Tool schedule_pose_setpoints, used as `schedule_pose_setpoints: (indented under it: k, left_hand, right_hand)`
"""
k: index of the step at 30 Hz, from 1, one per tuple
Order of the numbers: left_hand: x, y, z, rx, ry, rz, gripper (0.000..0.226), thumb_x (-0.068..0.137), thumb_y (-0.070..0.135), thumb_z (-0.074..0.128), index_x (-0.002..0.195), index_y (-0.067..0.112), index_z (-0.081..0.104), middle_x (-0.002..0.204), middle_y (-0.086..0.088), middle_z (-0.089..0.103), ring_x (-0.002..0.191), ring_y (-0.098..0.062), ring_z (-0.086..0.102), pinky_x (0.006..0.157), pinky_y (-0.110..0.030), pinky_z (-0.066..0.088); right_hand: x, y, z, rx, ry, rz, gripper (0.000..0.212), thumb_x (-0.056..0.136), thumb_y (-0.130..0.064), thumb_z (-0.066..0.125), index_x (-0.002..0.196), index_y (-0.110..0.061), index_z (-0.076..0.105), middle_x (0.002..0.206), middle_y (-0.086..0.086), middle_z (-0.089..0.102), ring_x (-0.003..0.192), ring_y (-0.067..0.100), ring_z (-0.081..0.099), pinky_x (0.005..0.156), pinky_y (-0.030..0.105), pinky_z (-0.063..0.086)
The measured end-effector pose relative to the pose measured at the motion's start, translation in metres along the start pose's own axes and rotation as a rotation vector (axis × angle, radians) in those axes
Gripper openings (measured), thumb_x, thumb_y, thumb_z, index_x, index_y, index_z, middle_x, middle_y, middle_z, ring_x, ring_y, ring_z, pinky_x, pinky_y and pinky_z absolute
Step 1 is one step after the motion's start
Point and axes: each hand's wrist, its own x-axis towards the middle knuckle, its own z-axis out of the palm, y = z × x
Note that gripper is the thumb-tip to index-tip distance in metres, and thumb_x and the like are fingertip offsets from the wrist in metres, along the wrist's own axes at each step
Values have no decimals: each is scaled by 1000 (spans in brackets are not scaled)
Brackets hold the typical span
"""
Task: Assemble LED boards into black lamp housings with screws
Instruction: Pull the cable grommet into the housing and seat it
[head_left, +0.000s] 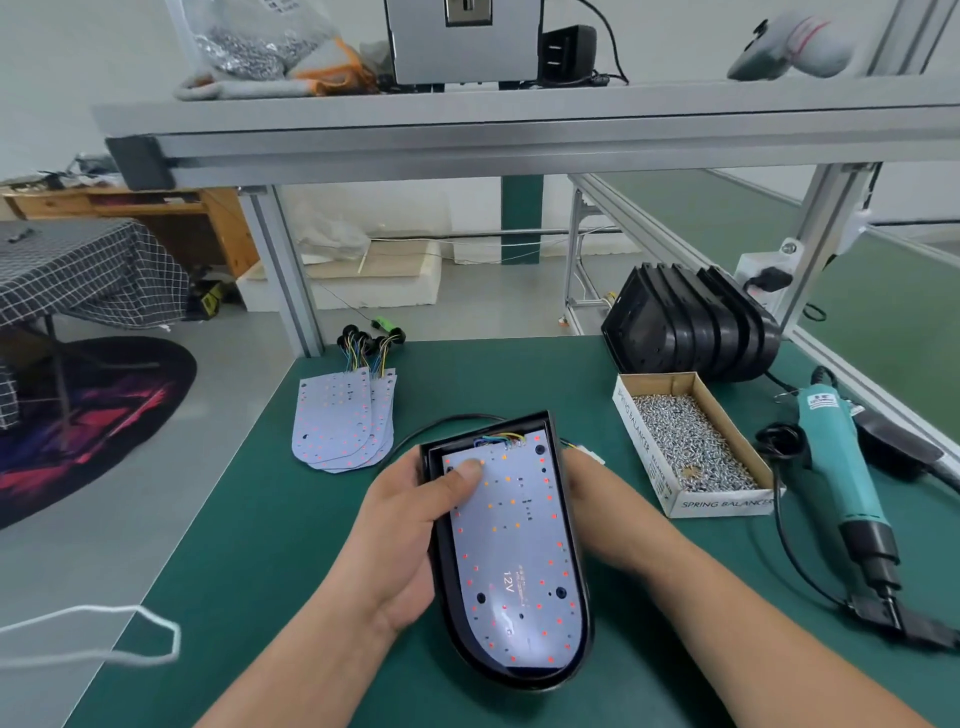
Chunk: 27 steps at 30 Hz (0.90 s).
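One board (514, 561) lies inside a housing (519, 675), which is held over the near middle of the table (260, 519). The left hand (410, 545) grips the housing's left wall. Its thumb (465, 475) presses flat on the board's far left corner, and its other fingers are out of sight underneath. The right hand (597, 493) is against the housing's right side. Its fingers are hidden behind the wall, so I cannot tell whether they curl round it or merely steady it. The board's wires bunch at the far end.

This unit looks early in its assembly. The board appears seated, but its dark mounting holes look empty, so I judge that no screw is in yet. Screws (691, 441) fill a box (644, 447) to the right, and the screwdriver (841, 467) lies unheld further right. Spare boards (337, 421) are piled at far left and empty housings (691, 322) stand in a row at far right, so several more units seem left to do.
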Motion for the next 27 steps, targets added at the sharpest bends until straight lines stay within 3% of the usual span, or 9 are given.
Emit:
schedule_pose_setpoints:
  k: [3,5,7,11,14,16,19,23,27]
  left_hand:
    - [-2,1,1,-10,-3,14,41,93,8,73,132,-2,65,131,-25,71,118,-43,71,91,-48,62]
    - [-2,0,2,-4,6,31,46,89,11,73,132,-3,64,131,-25,71,121,-45,69,96,-51,61]
    - [-2,-1,2,7,11,48,45,88,11,74,130,-2,66,130,-24,72,121,-45,69,96,-50,61]
    - [-4,-1,2,30,12,53,31,84,10,77,115,5,76,123,-23,75,108,-37,75,83,-40,63]
    - [-4,-1,4,28,14,39,34,83,11,78,115,4,76,124,-23,75,109,-40,75,83,-41,63]
    - [-4,-2,4,28,24,32,36,82,12,79,117,4,75,124,-23,75,110,-40,75,83,-42,64]
    - [-2,-7,5,22,40,10,36,85,7,79,120,2,73,123,-23,75,108,-39,75,82,-44,64]
    - [3,-18,7,108,115,-30,28,95,2,69,123,2,70,120,-22,76,108,-40,75,91,-52,63]
    - [8,-27,12,350,205,19,20,96,2,71,113,13,72,104,-9,80,91,-25,76,87,-46,63]
  right_hand:
    - [4,1,1,-41,25,22,29,93,-3,62,86,-28,76,87,-21,77,74,-10,61,70,16,53]
    - [5,4,6,-31,98,67,23,90,-16,59,73,-30,64,66,-21,65,67,5,51,61,22,46]
    - [4,7,10,-57,157,77,16,85,-31,50,71,-30,58,58,-18,57,69,18,47,61,29,44]
    - [0,-4,12,35,61,40,24,79,-26,55,57,-33,50,60,-19,42,69,16,30,68,36,31]
    - [-1,-6,6,74,107,107,19,86,-26,54,68,-21,54,69,-12,48,74,14,38,69,35,34]
    - [-1,-6,5,-68,73,70,21,92,-15,57,73,-12,49,75,-4,43,77,13,33,69,34,31]
    - [-2,-9,1,-167,33,50,20,92,-11,59,73,-14,52,74,-3,49,74,12,33,65,33,34]
    - [4,3,-9,-435,-34,88,12,96,-9,56,95,-6,68,95,9,73,81,24,59,79,40,53]
    - [9,16,-37,-118,163,213,25,98,-4,51,98,-14,73,85,8,76,63,15,63,61,31,54]
